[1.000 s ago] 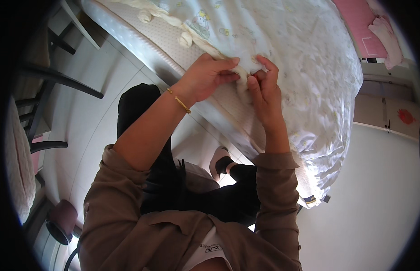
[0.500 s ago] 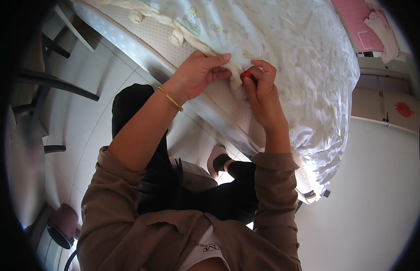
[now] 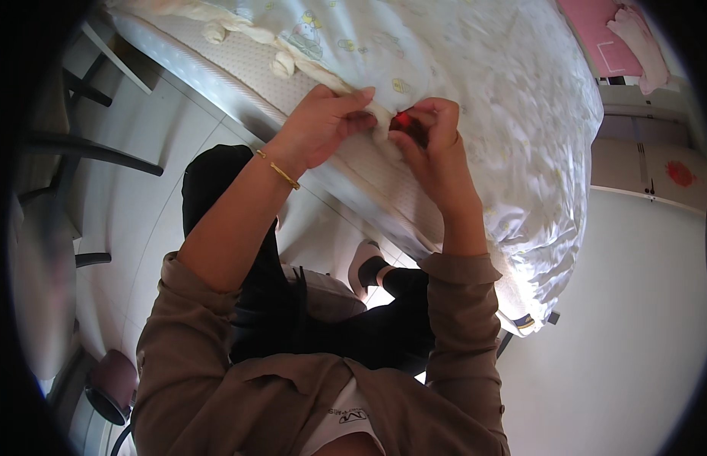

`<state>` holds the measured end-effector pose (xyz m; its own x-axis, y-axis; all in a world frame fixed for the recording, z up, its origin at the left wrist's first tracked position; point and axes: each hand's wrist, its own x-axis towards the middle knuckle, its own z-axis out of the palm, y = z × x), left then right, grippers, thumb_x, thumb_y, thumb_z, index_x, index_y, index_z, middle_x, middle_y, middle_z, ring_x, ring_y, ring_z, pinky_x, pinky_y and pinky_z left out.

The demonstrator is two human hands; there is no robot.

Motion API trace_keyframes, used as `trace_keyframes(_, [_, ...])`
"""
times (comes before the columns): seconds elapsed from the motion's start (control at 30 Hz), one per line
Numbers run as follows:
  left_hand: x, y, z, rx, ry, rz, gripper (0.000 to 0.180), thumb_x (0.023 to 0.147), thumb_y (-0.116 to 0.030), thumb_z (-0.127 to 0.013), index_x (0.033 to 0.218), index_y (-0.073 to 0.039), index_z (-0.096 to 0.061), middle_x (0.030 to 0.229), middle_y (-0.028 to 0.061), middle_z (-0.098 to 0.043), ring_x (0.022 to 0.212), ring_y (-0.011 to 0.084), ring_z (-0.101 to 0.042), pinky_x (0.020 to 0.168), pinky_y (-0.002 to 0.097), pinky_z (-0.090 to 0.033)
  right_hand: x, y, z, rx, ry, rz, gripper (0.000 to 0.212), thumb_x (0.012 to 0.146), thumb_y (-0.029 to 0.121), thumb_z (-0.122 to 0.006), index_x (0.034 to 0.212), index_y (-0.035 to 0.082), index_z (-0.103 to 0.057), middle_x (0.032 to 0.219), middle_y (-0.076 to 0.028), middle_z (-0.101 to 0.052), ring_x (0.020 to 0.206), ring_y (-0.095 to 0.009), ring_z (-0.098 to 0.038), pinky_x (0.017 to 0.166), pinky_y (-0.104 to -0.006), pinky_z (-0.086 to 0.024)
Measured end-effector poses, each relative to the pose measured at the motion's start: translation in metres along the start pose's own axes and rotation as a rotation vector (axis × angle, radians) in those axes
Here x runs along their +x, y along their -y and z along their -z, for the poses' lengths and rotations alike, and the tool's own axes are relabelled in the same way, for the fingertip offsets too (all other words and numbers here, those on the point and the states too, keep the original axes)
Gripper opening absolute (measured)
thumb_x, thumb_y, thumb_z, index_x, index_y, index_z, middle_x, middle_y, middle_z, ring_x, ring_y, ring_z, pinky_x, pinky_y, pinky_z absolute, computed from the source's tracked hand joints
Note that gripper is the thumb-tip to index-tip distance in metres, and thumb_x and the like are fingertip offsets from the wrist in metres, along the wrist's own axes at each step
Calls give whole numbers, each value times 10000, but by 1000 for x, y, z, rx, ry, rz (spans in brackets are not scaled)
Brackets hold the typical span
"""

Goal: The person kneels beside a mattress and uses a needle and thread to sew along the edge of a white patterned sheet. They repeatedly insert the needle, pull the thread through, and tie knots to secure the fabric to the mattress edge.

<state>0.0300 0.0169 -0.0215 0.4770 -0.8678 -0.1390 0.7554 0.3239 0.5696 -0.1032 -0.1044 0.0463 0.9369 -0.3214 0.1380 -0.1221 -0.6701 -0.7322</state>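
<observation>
My left hand [image 3: 321, 125], with a gold bracelet [image 3: 279, 169] at its wrist, is closed in a pinch on the cream fabric edge [image 3: 382, 115] of the bedding. Facing it, my right hand [image 3: 442, 148] holds a small shiny red object [image 3: 404, 121] between thumb and fingers, right beside that edge; its kind is too small and too covered to make out. A pale printed quilt cover [image 3: 399, 45] spreads over the bed beyond both hands. Knotted cream lumps [image 3: 283, 65] stick out along the edge to the left.
The dotted cream mattress [image 3: 251, 72] ends in a side edge nearest me. Dark chair legs [image 3: 103, 148] stand on the tiled floor at left, with a dark maroon bin [image 3: 112, 384] below. A pink item [image 3: 597, 38] lies far right. My bent legs [image 3: 224, 178] are beneath my arms.
Both hands have shifted slightly left with the fabric edge. My right fingers have turned around the red object, showing more of it. The whole view has moved a little.
</observation>
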Motion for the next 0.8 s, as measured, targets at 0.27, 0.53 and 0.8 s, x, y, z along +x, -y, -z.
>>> trace_keyframes(0.27, [5, 0, 8, 24, 14, 30, 266, 948, -176, -564, 1121, 26, -580, 1090, 84, -634, 982, 154, -601, 874, 299, -482, -9, -5, 7, 156, 15, -10, 307, 860, -36, -583, 1076, 11, -369, 1000, -179, -656, 995, -285, -665, 824, -332, -520])
trace_keyframes(0.53, [3, -3, 1, -18, -16, 0, 191, 917, -165, -621, 1004, 4, -616, 939, 61, -645, 847, 145, -619, 800, 276, -518, -14, 3, 13, 103, -26, -60, 284, 861, -29, -590, 1094, 17, -434, 1028, -168, -669, 1017, -281, -662, 813, -331, -527])
trace_keyframes(0.8, [6, -1, 8, -38, -7, -10, 287, 942, -166, -567, 1148, 34, -555, 1114, 101, -620, 1017, 197, -595, 941, 343, -461, -29, 9, 25, 14, -103, -136, 260, 854, -16, -611, 1077, 15, -481, 1023, -150, -676, 1003, -265, -665, 825, -318, -534])
